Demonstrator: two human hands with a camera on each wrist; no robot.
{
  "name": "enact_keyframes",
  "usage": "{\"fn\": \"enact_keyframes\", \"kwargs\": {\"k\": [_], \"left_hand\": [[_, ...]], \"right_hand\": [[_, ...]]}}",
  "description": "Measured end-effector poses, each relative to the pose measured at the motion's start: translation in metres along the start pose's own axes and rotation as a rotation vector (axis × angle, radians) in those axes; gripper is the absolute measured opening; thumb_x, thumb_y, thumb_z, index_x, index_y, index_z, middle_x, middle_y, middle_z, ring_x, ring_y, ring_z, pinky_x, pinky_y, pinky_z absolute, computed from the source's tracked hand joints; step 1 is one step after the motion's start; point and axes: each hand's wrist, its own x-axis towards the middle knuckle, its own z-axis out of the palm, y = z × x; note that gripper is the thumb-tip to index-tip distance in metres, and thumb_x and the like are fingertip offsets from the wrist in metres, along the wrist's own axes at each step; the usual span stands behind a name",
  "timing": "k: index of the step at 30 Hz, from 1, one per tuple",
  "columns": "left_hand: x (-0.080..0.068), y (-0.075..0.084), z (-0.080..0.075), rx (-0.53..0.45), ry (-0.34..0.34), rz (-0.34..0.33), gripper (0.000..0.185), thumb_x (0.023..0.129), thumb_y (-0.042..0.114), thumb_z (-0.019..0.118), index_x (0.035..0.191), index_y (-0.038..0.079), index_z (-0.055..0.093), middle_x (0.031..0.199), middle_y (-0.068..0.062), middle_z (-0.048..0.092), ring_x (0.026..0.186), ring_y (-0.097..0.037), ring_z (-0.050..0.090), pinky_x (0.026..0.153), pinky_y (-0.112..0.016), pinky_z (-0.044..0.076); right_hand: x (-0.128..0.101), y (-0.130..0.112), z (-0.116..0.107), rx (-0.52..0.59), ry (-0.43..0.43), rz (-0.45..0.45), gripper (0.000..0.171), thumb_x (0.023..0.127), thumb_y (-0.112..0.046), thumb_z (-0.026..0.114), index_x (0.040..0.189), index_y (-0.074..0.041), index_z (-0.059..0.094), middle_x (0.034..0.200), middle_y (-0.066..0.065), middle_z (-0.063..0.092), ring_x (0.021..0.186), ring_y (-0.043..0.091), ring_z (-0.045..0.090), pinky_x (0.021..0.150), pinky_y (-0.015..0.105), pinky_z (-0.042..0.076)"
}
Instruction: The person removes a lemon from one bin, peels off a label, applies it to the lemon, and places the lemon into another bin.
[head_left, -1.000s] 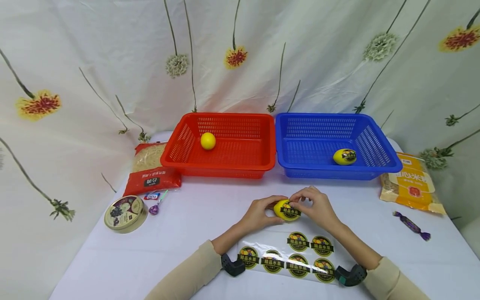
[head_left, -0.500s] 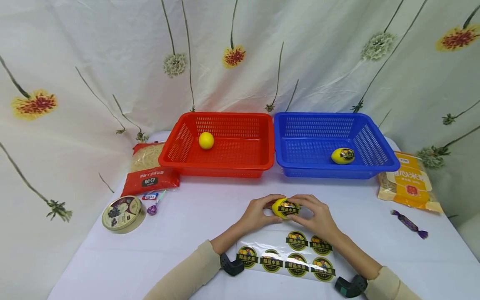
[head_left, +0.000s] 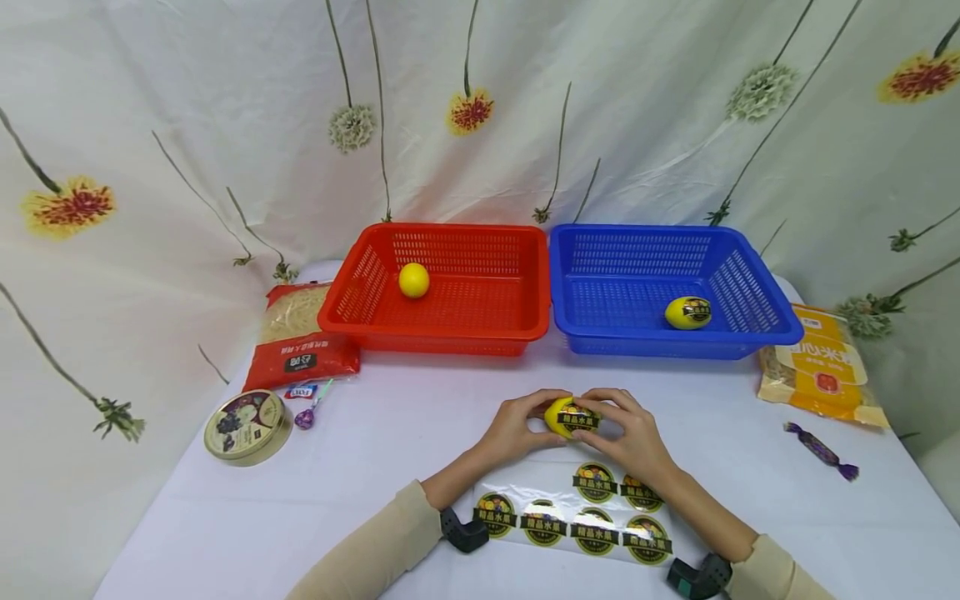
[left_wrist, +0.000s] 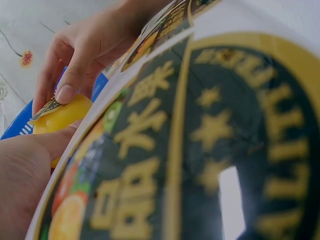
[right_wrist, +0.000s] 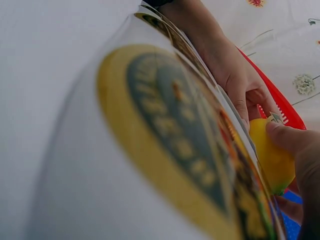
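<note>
A yellow lemon-like fruit (head_left: 567, 417) with a dark round sticker on it sits between both hands near the table's middle. My left hand (head_left: 516, 427) holds its left side; my right hand (head_left: 628, 432) covers its right side, with the fingers (left_wrist: 66, 90) pressing the sticker's edge. The fruit (right_wrist: 272, 160) shows close in both wrist views. A clear sticker sheet (head_left: 572, 510) with several round labels lies just in front of the hands. A plain yellow fruit (head_left: 414, 280) lies in the red basket (head_left: 517, 329). A stickered fruit (head_left: 687, 312) lies in the blue basket (head_left: 600, 333).
Left of the red basket lie a red noodle packet (head_left: 298, 337), a round tin (head_left: 248, 426) and a purple lollipop (head_left: 307, 416). At the right are an orange snack bag (head_left: 822, 365) and a purple wrapped candy (head_left: 821, 450). A floral cloth hangs behind.
My right hand's fingers have come down from pinching at the sticker's top to lying over the fruit's right side. The fruit and left hand have hardly moved.
</note>
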Motion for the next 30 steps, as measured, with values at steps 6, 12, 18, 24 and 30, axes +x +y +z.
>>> {"fn": "enact_keyframes", "kwargs": {"k": [6, 12, 18, 24, 30], "left_hand": [[0.001, -0.001, -0.001, 0.012, 0.006, 0.012, 0.059, 0.07, 0.014, 0.081, 0.124, 0.013, 0.056, 0.121, -0.001, 0.059, 0.099, -0.011, 0.061, 0.084, -0.019, 0.047], [0.002, -0.002, -0.007, -0.074, -0.072, -0.053, 0.055, 0.076, 0.021, 0.077, 0.126, 0.016, 0.055, 0.121, 0.001, 0.059, 0.101, -0.009, 0.06, 0.087, -0.021, 0.046], [0.005, 0.002, -0.013, -0.321, -0.113, -0.218, 0.041, 0.085, 0.022, 0.068, 0.124, 0.016, 0.058, 0.118, 0.001, 0.06, 0.103, -0.012, 0.059, 0.086, -0.026, 0.048], [0.007, 0.002, -0.011, -0.347, -0.079, -0.258, 0.037, 0.084, 0.024, 0.069, 0.119, 0.015, 0.062, 0.112, 0.001, 0.063, 0.099, -0.012, 0.061, 0.081, -0.026, 0.051], [0.008, -0.002, -0.01, -0.343, -0.073, -0.239, 0.037, 0.083, 0.019, 0.07, 0.118, 0.013, 0.063, 0.111, 0.0, 0.064, 0.098, -0.012, 0.062, 0.083, -0.025, 0.05]], "right_hand": [[0.0, 0.001, 0.0, 0.042, -0.019, 0.023, 0.045, 0.069, -0.014, 0.081, 0.111, -0.008, 0.067, 0.115, 0.004, 0.058, 0.107, 0.02, 0.053, 0.088, 0.019, 0.046], [0.0, 0.001, 0.0, 0.056, -0.028, 0.016, 0.046, 0.068, -0.014, 0.082, 0.111, -0.008, 0.067, 0.114, 0.004, 0.058, 0.107, 0.018, 0.052, 0.088, 0.018, 0.044], [0.001, 0.003, 0.0, 0.045, -0.033, -0.016, 0.048, 0.067, -0.014, 0.082, 0.112, -0.008, 0.066, 0.113, 0.005, 0.059, 0.104, 0.018, 0.051, 0.09, 0.018, 0.042], [0.0, 0.005, 0.001, 0.04, -0.029, -0.033, 0.049, 0.066, -0.014, 0.083, 0.112, -0.007, 0.066, 0.114, 0.004, 0.058, 0.102, 0.018, 0.051, 0.089, 0.018, 0.042], [0.0, 0.006, 0.001, 0.039, -0.024, -0.04, 0.05, 0.066, -0.014, 0.083, 0.113, -0.007, 0.066, 0.114, 0.004, 0.058, 0.103, 0.018, 0.051, 0.089, 0.019, 0.042]]}}
